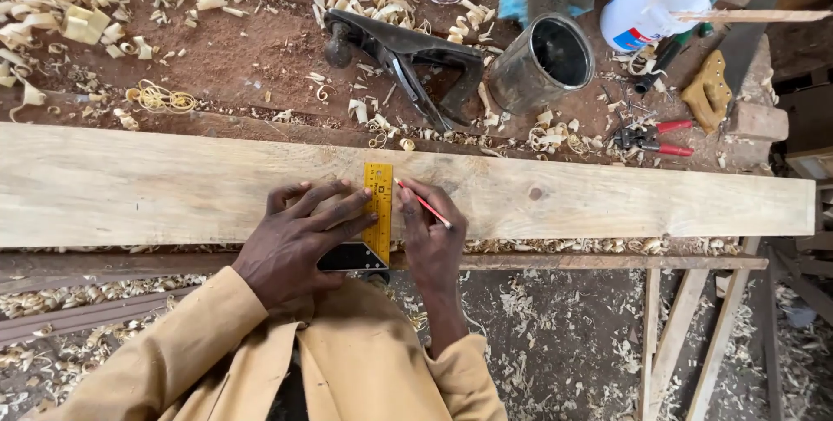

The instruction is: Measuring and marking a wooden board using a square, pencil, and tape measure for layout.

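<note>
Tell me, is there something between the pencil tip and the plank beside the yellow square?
Nothing visible. The right hand holds the red pencil, its tip at the yellow square on the bare plank; the left hand presses the square.

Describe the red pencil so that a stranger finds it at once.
Find the long pale plank lying across the bench. At its middle, a yellow square lies across it; the right hand beside it holds the pencil, thin and red, unlike the wide ruler.
</note>
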